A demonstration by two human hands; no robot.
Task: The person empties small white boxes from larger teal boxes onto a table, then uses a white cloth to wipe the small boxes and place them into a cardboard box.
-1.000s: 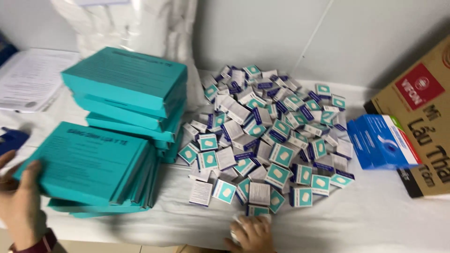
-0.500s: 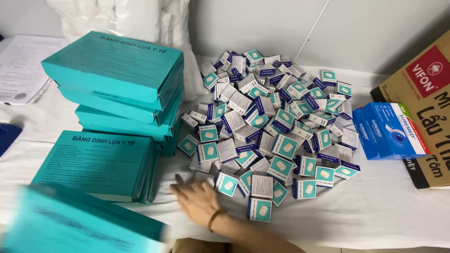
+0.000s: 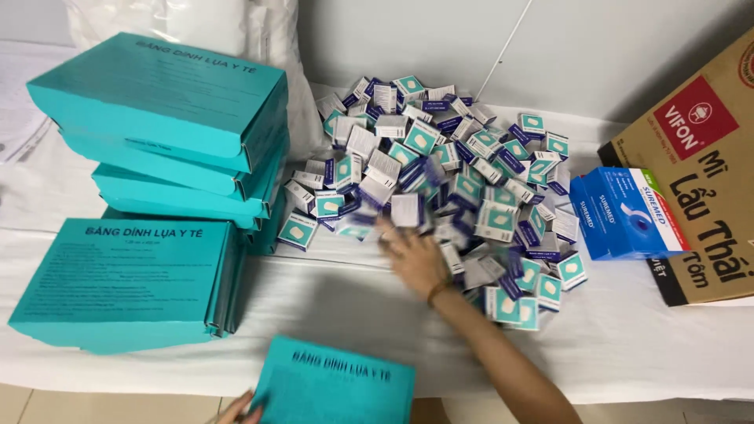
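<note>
My right hand lies flat, fingers spread, on the near left edge of a heap of several small teal, white and purple cartons; whether it holds one is unclear because of blur. My left hand shows only as fingertips at the bottom edge, gripping a flat teal box held low in front of the table. A low stack of flat teal boxes sits at the near left. Behind it stands a taller, uneven stack of teal boxes.
A white cloth covers the table. Blue boxes stand right of the heap, against a brown cardboard carton. White plastic bags lean on the wall at the back. Papers lie at the far left.
My right hand has reached forward from the table's near edge into the heap of small cartons. My left hand has drawn one flat teal box off the near stack and down toward me.
</note>
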